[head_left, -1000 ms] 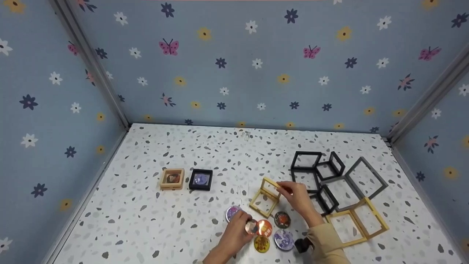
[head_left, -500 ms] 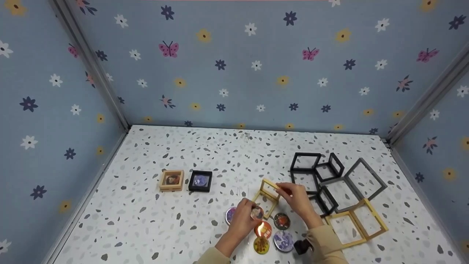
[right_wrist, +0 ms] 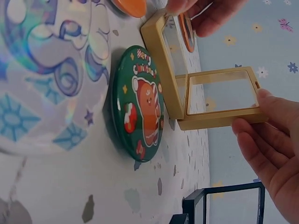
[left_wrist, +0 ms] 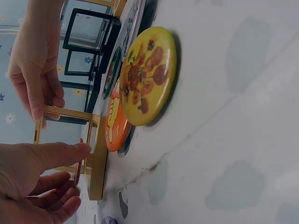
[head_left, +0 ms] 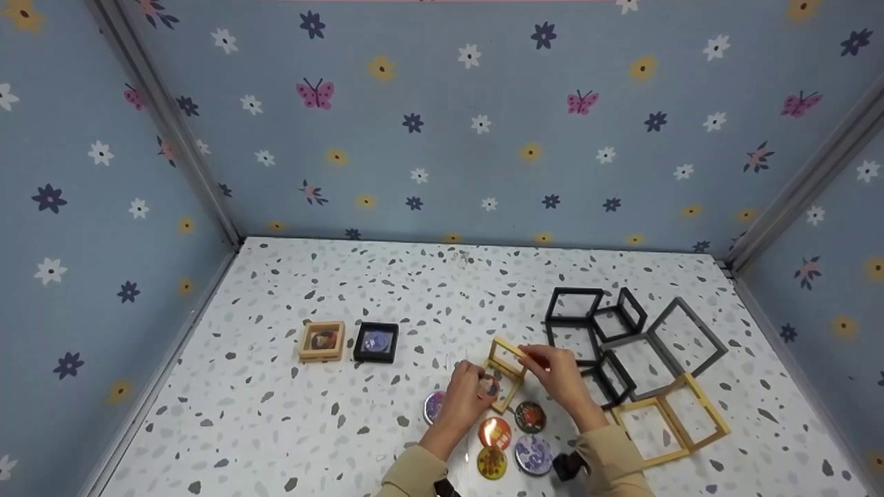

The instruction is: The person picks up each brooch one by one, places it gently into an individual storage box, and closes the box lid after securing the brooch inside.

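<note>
My left hand (head_left: 461,404) pinches a small round badge (head_left: 488,386) by its edge, above the lower half of a small gold display frame (right_wrist: 219,122). The frame stands hinged apart on the table, one half flat and the other upright, with clear film in each. My right hand (head_left: 563,379) pinches the upright half at its top edge. Below the hands lie an orange badge (head_left: 495,433), a yellow floral badge (left_wrist: 145,77), a green gingerbread badge (right_wrist: 140,105) and a white-purple badge (head_left: 533,454). A purple badge (head_left: 434,407) is partly hidden by the left hand.
At right on the speckled table stand several black frames (head_left: 574,319), a grey frame (head_left: 703,324) and a larger gold frame (head_left: 708,404), all unfolded. To the left sit a closed tan frame (head_left: 321,357) and a closed black frame (head_left: 375,357), each holding a badge. Patterned walls enclose the table.
My left hand has carried the small badge up and slightly right, from beside the orange badge to over the gold frame's lower half. The right hand has kept its grip on the frame.
</note>
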A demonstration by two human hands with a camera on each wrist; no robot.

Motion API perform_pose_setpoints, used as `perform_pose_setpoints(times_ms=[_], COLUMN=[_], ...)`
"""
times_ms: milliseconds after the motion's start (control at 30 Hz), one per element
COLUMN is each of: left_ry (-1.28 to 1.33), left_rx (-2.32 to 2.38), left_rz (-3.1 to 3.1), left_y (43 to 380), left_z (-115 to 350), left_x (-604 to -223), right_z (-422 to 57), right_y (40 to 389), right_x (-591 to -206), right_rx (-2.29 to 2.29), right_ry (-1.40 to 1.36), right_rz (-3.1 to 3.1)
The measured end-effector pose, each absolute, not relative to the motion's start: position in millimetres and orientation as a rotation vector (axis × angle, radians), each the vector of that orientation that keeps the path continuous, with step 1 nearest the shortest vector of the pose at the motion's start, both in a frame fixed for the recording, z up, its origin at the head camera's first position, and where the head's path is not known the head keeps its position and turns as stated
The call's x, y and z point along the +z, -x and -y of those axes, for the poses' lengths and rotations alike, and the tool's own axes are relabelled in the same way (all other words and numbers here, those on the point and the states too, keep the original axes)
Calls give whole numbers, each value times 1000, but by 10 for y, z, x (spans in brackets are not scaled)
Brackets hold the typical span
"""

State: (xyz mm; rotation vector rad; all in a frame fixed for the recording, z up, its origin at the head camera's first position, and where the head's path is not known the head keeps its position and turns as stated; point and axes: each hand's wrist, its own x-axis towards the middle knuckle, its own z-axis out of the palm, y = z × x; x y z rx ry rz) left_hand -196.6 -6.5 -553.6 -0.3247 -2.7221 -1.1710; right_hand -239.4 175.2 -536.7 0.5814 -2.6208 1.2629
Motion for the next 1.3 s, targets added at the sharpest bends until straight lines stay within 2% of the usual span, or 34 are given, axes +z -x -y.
perform_pose_setpoints(times_ms=[1300], left_ry=[331], left_rx=[-1013], left_rz=[2752], left_y=[2069], left_z=[-25], left_x=[-5535], right_z=[-1739], right_y=[2380], right_x=[-5365], right_rx=[1255], right_ry=[-557], right_rz=[2607])
